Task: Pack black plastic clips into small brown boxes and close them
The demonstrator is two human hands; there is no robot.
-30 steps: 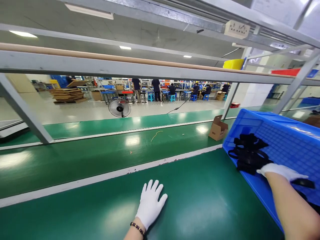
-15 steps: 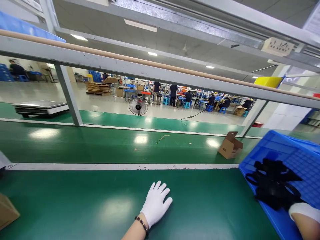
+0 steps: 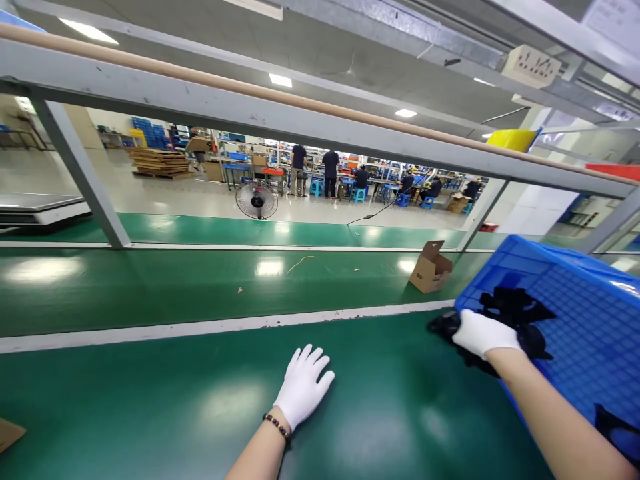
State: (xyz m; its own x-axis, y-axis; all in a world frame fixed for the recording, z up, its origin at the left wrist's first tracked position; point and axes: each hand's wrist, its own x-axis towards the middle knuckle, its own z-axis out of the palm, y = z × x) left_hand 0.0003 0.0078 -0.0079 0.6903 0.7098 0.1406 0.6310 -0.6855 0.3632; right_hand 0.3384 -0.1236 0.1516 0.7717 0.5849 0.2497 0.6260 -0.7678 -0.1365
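My left hand, in a white glove with a beaded bracelet at the wrist, lies with fingers spread on the green work surface. Nothing is in it. On the right, my gloved right hand is closed around a black strapped item, whose exact kind I cannot make out. It is held across the near-left rim of a blue plastic crate, partly out over the green surface. Behind that hand, more black items lie in the crate.
A small open cardboard box stands on the green strip beyond the white divider. At the lower left, another cardboard piece shows. A grey frame post and crossbar rise ahead. A fan and several people are farther back.
My right hand has moved left and up from inside the crate, bringing a black item over its rim. My left hand stays spread on the surface. The view has turned to the right.
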